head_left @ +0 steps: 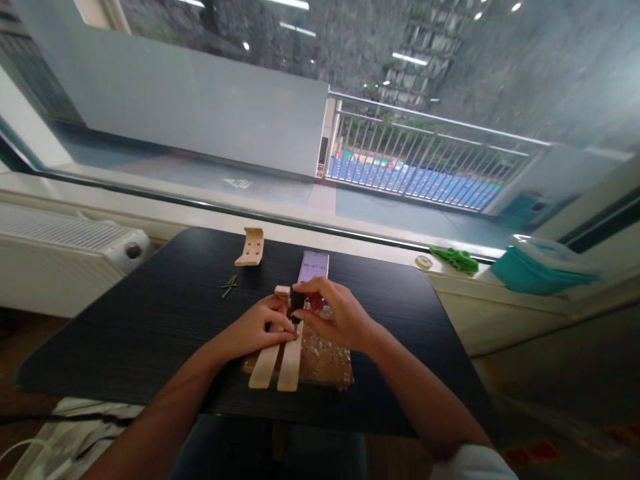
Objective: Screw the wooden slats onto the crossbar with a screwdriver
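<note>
1. The right hand (336,312) grasped the screwdriver (298,308) by its black handle, thumb and fingers on opposite sides, and the tool stood nearly upright with its shaft down.
2. The screwdriver's lower end met the right strip (289,368), a pale length of wood near the middle of the table (150,313).
3. The left hand (263,327) lay across the left strip (265,368), its thumb and a finger close to the shaft's lower end. Whether it pinched a small part there I could not tell.
4. The two strips lay side by side, a narrow gap between their near ends, which were turned toward the person. A block (282,291) showed at the far end of the left one.
5. Under the strips was a brown board (327,360), its surface shiny and uneven, reaching out to the right beneath the right hand.
6. The phone (314,262) lay just beyond the right hand, its screen lit with digits, its lower part covered by the fingers.
7. Left of the phone, near the table's far edge, sat a curved wooden piece (251,245) with dark holes; nearer the person, a few screws (229,286) lay loosely together.
8. On the sill to the right were a tape roll (423,262), a green cloth (456,260) and a teal container (540,270).
</note>
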`<state>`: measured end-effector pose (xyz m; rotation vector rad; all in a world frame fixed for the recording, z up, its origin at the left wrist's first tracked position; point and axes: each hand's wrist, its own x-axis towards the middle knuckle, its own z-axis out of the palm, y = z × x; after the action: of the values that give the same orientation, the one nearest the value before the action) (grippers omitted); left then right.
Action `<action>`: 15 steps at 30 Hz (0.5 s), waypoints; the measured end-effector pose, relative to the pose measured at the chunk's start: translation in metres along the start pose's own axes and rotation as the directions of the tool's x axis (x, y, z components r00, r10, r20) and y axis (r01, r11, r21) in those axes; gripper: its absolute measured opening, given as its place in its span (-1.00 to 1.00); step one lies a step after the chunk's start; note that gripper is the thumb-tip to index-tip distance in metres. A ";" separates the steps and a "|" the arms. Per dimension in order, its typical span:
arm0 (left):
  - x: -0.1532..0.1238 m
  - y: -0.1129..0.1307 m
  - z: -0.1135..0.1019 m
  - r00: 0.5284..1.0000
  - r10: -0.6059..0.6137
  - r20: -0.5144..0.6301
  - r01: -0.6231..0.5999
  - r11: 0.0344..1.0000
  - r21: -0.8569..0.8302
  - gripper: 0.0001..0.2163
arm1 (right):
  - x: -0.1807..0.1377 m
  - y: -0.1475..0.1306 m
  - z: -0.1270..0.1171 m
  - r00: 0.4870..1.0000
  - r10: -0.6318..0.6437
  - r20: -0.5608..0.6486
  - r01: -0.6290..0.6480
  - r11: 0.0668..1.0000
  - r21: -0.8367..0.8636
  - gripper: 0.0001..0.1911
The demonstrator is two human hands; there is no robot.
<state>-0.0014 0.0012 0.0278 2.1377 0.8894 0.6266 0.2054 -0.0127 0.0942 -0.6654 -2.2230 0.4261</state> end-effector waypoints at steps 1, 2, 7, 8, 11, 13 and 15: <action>0.000 0.001 0.000 1.000 0.002 -0.011 -0.002 1.000 -0.003 -0.83 | 0.000 0.000 0.001 1.000 -0.007 -0.003 0.007 1.000 -0.008 -0.73; 0.000 0.002 -0.001 1.000 -0.002 -0.009 0.001 1.000 -0.004 -0.83 | 0.000 0.000 0.001 1.000 -0.010 -0.002 0.010 1.000 -0.013 -0.73; -0.002 0.005 0.001 0.999 -0.032 -0.041 0.029 0.997 -0.065 -0.88 | -0.001 0.001 0.000 0.999 -0.034 -0.030 0.032 0.998 -0.061 -0.74; -0.002 0.005 0.001 0.999 -0.033 -0.043 0.030 0.997 -0.074 -0.89 | -0.001 0.001 0.000 0.999 -0.028 -0.028 0.026 0.997 -0.066 -0.73; -0.003 0.005 0.001 0.998 -0.054 -0.036 0.051 0.996 -0.072 -0.89 | -0.002 0.003 -0.001 0.998 -0.028 -0.047 0.025 0.997 -0.070 -0.73; -0.003 0.005 0.001 0.997 -0.077 -0.025 0.075 0.996 -0.057 -0.89 | -0.002 0.004 -0.001 0.998 -0.034 -0.060 0.030 0.997 -0.065 -0.74; -0.004 0.005 0.001 0.996 -0.085 -0.022 0.084 0.995 -0.048 -0.89 | -0.002 0.005 0.000 0.997 -0.039 -0.068 0.035 0.998 -0.055 -0.76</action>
<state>-0.0013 -0.0044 0.0305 2.0432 0.9639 0.6252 0.2085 -0.0094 0.0908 -0.6565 -2.1839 0.3213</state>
